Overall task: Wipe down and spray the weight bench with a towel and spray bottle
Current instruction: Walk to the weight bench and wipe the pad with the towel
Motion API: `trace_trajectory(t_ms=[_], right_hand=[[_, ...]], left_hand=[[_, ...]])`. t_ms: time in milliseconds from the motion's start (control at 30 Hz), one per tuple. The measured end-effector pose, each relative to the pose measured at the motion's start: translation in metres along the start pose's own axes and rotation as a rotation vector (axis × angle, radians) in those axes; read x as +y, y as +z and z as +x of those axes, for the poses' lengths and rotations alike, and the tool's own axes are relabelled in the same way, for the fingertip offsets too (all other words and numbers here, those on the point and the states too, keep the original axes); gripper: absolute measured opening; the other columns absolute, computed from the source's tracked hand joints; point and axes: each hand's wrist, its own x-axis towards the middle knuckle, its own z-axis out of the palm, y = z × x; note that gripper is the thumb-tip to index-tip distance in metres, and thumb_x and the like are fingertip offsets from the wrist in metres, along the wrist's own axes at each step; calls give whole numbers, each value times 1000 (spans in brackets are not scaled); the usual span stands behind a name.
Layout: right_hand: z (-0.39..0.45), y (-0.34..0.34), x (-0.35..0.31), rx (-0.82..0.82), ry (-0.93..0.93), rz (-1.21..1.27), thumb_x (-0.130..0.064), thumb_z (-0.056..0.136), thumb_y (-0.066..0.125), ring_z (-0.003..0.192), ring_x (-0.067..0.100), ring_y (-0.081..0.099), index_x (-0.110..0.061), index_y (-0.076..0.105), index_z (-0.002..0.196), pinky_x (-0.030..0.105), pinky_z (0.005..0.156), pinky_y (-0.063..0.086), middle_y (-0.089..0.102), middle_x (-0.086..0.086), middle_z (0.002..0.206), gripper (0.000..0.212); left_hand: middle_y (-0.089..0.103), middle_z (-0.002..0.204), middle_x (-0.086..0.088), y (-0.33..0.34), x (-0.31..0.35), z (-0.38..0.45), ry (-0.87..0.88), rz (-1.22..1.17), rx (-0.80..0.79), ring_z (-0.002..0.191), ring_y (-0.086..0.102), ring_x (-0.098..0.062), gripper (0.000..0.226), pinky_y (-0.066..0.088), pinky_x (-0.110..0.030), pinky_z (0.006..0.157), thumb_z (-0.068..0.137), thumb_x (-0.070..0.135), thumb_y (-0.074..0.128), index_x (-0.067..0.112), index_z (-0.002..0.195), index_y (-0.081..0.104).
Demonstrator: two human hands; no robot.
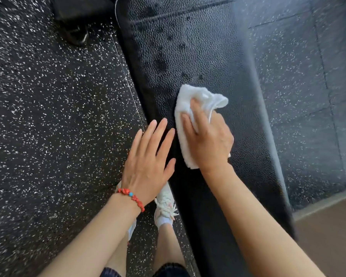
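Observation:
The black textured weight bench pad [198, 47] runs from the top centre down toward me. Dark wet spots dot its far half. My right hand [210, 140] presses a crumpled white towel [188, 104] flat on the pad's middle. My left hand [150, 158], with a red bead bracelet on the wrist, hovers open with fingers spread over the pad's left edge, just left of the towel, holding nothing. No spray bottle is in sight.
Black rubber flooring with white flecks [48, 116] lies left and right of the bench. A dark bench foot or base [76, 23] sits at the upper left. My white sneaker [165, 206] stands beside the bench's left side. Brown flooring [332, 236] begins at the lower right.

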Motion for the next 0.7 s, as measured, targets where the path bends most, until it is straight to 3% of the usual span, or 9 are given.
trace_trajectory(t_ms=[100,200,267,367,467,700], right_hand=[[26,4,15,-2,-75,-41,-37,84,56,53,32,57,-13,69,107,30,42,41,58,19,63,35],[65,12,20,-25,220,0,-45,89,49,79,38,57,-24,58,123,40,61,43,60,23,87,41],[72,20,17,-18,295,-10,-46,91,45,84,36,56,-26,53,128,40,66,43,60,22,93,43],[42,16,11,57,196,-33,-39,86,58,63,33,58,-17,63,117,33,49,45,60,20,74,38],[8,13,7,61,117,-111,-41,83,54,46,27,52,-13,68,108,24,38,37,53,13,58,40],[63,21,13,163,109,-145,-42,83,51,48,26,53,-13,70,102,25,39,37,54,11,57,40]], left_hand=[[36,145,-17,1,1,-1,-28,7,-3,135,31,-31,54,29,-49,109,87,27,43,4,136,40],[36,145,-15,3,1,-1,-37,-1,2,135,32,-30,54,28,-49,109,87,27,44,5,136,41],[38,144,-16,3,0,2,-37,-8,19,134,33,-31,53,28,-48,109,87,26,44,4,135,42],[38,144,-17,0,0,8,-77,-21,58,135,31,-30,51,26,-47,110,88,24,44,2,134,43],[37,144,-18,-5,-4,24,-109,-26,91,135,29,-30,52,22,-45,112,88,25,44,2,134,41],[36,145,-19,-25,-26,74,-50,37,97,135,30,-32,51,22,-46,111,89,24,42,1,135,41]])
